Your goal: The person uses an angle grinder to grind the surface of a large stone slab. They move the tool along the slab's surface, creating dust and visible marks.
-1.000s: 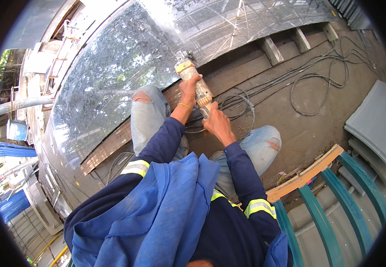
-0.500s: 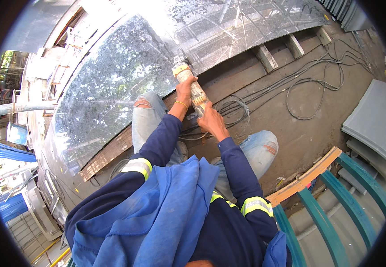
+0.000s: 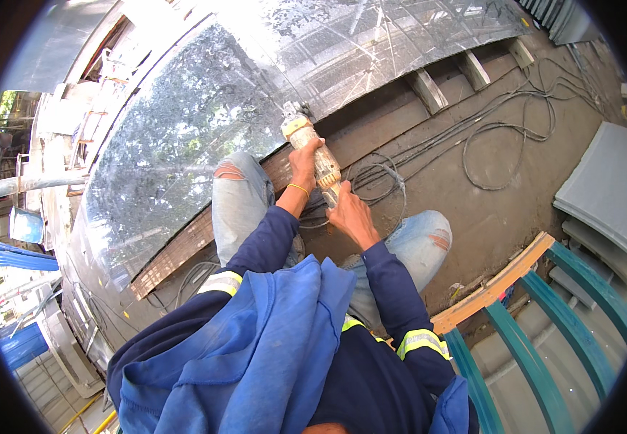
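With both hands I hold a worn, yellowish angle grinder (image 3: pixel 326 168). My left hand (image 3: pixel 303 166) wraps round the body just behind its head. Closer to me, my right hand (image 3: pixel 355 217) grips the rear end. The grinder's head rests at or just over the near edge of a large, shiny, scratched sheet (image 3: pixel 183 137); its disc is hard to make out, so contact is unclear. Wooden beams (image 3: pixel 176 257) run beneath the sheet's edge.
Dark cables (image 3: pixel 498 130) lie looped on the brown ground to the right. Grey panels (image 3: pixel 603 192) are stacked at far right. A teal slatted frame with an orange wooden rail (image 3: pixel 498 282) stands at lower right. A grey pipe (image 3: pixel 31 184) juts in at left.
The grinder's head has shifted slightly toward me along the sheet's edge. My right hand has moved a little nearer and to the right, still gripping the tool.
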Action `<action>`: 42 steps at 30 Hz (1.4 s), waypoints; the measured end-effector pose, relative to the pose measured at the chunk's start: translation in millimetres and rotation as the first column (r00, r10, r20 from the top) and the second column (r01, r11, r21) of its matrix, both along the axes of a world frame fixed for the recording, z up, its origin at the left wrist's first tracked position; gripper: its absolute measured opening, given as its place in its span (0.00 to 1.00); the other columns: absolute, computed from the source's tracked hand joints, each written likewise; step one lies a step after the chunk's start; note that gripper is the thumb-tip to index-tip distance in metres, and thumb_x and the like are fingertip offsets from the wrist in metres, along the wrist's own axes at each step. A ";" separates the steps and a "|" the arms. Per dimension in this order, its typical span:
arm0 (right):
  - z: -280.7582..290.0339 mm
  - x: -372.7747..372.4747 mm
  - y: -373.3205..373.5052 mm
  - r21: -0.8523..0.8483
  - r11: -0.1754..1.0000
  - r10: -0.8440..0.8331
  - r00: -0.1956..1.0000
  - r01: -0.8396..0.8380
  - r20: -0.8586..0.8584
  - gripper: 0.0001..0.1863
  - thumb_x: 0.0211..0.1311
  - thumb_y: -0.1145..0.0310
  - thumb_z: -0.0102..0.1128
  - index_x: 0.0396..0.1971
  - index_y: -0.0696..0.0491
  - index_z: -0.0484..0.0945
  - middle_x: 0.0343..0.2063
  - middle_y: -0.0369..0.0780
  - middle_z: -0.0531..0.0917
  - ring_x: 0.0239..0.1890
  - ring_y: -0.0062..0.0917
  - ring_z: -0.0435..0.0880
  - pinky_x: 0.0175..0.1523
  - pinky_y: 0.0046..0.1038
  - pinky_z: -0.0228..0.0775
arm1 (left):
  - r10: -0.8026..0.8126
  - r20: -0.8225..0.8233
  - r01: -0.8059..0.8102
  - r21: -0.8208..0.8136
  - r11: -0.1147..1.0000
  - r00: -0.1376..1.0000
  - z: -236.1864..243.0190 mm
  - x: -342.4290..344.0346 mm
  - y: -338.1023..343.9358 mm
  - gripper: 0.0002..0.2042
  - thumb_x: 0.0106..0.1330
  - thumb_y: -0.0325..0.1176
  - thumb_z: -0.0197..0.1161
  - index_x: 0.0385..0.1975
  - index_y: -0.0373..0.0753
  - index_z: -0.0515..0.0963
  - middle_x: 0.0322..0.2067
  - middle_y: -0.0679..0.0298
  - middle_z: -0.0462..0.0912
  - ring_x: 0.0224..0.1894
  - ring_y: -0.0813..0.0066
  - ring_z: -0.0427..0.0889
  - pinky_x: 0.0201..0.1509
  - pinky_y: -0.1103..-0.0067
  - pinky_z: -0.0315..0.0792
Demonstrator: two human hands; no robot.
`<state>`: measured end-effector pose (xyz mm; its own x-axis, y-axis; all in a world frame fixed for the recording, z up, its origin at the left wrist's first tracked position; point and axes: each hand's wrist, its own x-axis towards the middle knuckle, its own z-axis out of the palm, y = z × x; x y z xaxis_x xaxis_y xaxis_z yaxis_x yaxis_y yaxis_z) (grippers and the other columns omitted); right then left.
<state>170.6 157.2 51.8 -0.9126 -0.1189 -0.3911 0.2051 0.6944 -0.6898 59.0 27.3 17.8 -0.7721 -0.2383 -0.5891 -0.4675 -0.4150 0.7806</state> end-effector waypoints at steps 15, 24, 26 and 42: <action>-8.5 -24.2 -13.0 0.025 1.000 0.003 0.999 -0.002 -0.042 0.26 0.53 0.66 0.67 0.45 0.62 0.63 0.34 0.65 0.83 0.41 0.61 0.84 0.48 0.55 0.76 | 0.012 -0.019 -0.012 0.017 1.000 1.000 -15.4 -27.4 -14.8 0.15 0.52 0.33 0.75 0.34 0.32 0.80 0.27 0.59 0.81 0.24 0.67 0.81 0.32 0.70 0.78; -8.4 0.4 1.2 0.042 0.999 0.007 0.999 -0.005 -0.052 0.24 0.55 0.67 0.67 0.44 0.62 0.64 0.31 0.61 0.85 0.38 0.57 0.87 0.44 0.50 0.79 | -0.006 0.000 0.006 0.102 0.995 1.000 -10.9 -7.2 -0.7 0.15 0.55 0.31 0.72 0.37 0.31 0.78 0.28 0.60 0.81 0.24 0.65 0.82 0.31 0.69 0.81; -13.1 -5.7 -1.3 0.023 1.000 0.000 0.996 0.002 -0.092 0.21 0.55 0.69 0.62 0.43 0.63 0.65 0.30 0.61 0.85 0.35 0.57 0.87 0.42 0.49 0.80 | -0.011 -0.015 0.013 0.121 0.993 1.000 -19.6 -17.0 -6.3 0.14 0.56 0.31 0.72 0.37 0.32 0.77 0.27 0.58 0.82 0.24 0.64 0.83 0.31 0.68 0.82; -30.6 3.7 -4.8 -0.043 0.996 -0.080 0.974 0.072 -0.212 0.20 0.49 0.73 0.59 0.41 0.65 0.65 0.27 0.58 0.85 0.31 0.54 0.87 0.36 0.50 0.80 | -0.130 -0.014 0.131 0.152 0.980 0.991 -33.5 -20.9 -19.1 0.14 0.58 0.34 0.69 0.39 0.37 0.75 0.33 0.60 0.79 0.31 0.61 0.83 0.37 0.65 0.83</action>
<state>174.3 152.3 21.2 -0.9815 -0.0560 -0.1829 0.1016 0.6573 -0.7467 38.1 8.3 -15.7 -0.7933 -0.0436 -0.6073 -0.5220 -0.4647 0.7153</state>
